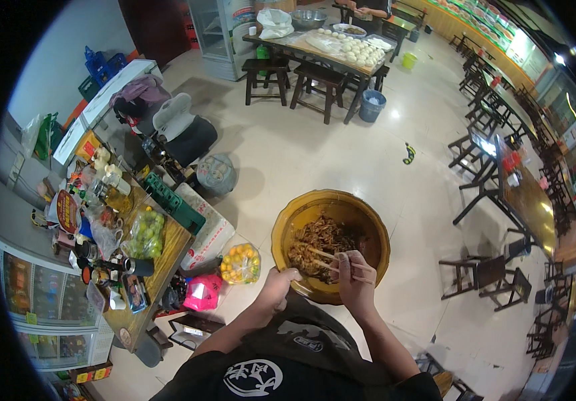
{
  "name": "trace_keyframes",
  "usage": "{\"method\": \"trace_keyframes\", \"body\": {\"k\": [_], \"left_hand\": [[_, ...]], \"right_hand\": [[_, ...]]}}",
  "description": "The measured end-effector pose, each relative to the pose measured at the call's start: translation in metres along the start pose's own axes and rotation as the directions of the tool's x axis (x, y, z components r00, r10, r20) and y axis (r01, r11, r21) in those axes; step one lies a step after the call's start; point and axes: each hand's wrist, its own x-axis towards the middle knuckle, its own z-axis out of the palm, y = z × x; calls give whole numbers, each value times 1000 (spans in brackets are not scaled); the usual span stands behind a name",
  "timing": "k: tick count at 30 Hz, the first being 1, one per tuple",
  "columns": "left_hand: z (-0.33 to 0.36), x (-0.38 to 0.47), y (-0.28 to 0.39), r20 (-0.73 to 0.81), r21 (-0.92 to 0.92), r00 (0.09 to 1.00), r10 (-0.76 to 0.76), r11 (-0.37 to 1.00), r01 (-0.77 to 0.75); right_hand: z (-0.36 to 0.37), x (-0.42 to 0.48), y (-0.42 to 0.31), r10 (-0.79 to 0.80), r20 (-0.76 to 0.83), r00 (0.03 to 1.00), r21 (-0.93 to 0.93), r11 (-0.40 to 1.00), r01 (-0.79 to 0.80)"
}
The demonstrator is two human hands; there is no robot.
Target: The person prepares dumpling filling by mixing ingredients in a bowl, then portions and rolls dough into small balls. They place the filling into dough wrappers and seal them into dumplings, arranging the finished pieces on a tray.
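A large yellow-brown basin (pixel 280 225) with a wavy rim is in front of my body. My left hand (pixel 277 288) grips its near left rim, thumb over the edge. In my right hand (pixel 353 280) is a pair of wooden chopsticks (pixel 320 253), their tips sunk in a dark brown shredded food mixture (pixel 325 233). The mixture is heaped toward the left and middle of the basin, and the inner right wall shows bare, smeared surface. What supports the basin from below is hidden.
Left is a wooden table (pixel 167 245) crowded with jars and a bag of green fruit (pixel 146 233). A bag of orange fruit (pixel 240 263) lies near the basin. Ahead, a floured table (pixel 313 42) carries dough pieces (pixel 363 51), with a person (pixel 368 10) behind. Dining tables (pixel 523 195) line the right.
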Motion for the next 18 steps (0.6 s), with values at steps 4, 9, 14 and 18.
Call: {"method": "trace_keyframes", "body": {"k": [4, 9, 14, 18], "left_hand": [[13, 69, 42, -22, -106, 1000, 1, 994, -3], [29, 174, 115, -44, -93, 999, -5, 996, 1], [24, 268, 216, -36, 118, 999, 41, 992, -36], [35, 338, 277, -54, -20, 998, 42, 999, -43]], "right_hand": [[-37, 116, 8, 232, -110, 966, 103, 970, -221], [15, 259, 23, -153, -102, 983, -163, 977, 135], [29, 379, 10, 51, 123, 991, -158, 987, -31], [17, 482, -13, -57, -4, 998, -57, 997, 57]]}}
